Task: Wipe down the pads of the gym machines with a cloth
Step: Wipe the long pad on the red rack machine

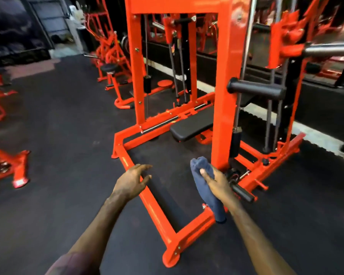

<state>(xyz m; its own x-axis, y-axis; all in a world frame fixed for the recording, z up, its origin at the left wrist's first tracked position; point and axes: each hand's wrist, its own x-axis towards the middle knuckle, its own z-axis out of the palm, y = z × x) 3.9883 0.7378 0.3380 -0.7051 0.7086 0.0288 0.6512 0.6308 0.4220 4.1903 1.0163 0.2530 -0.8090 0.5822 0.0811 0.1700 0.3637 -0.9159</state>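
Observation:
My right hand (216, 180) grips a dark blue cloth (204, 187) that hangs down in front of the orange machine's upright post (223, 96). My left hand (132, 180) is held out over the machine's base rail with fingers spread and relaxed, holding nothing. A flat black seat pad (193, 126) sits low inside the frame, beyond both hands. A black roller pad (256, 89) sticks out from the post at the upper right, above my right hand.
The orange base frame (153, 207) runs across the dark rubber floor (58, 145) under my arms. More orange machines stand at the left edge (10, 165) and at the back (111, 62), one with a round black seat. A steel bar (330, 49) crosses the upper right.

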